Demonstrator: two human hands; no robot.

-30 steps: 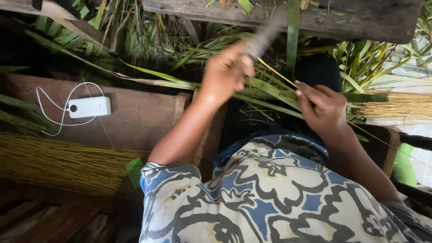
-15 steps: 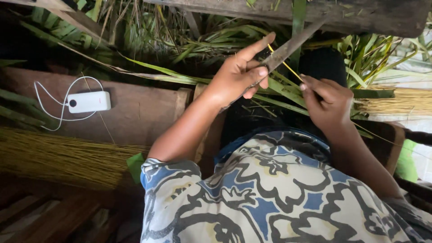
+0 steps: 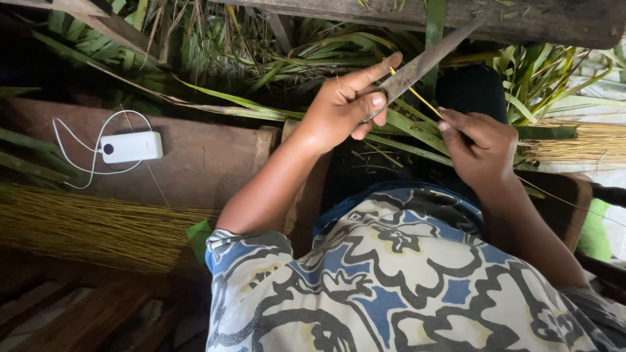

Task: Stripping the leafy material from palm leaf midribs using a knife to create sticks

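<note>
The right hand (image 3: 479,148) pinches a thin yellow leaf rib (image 3: 424,102). The left hand (image 3: 342,107) grips a knife (image 3: 417,67) laid against that rib. Farther off, green leaves (image 3: 248,104) lie under a wooden beam (image 3: 521,23).

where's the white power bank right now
In the head view the white power bank lies at the left on a brown wooden board, its white cable looped beside it, above the bundle of yellow sticks.

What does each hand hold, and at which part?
The left hand holds a knife near the blade's base; the right hand pinches a thin yellow leaf midrib at its lower end.
</note>
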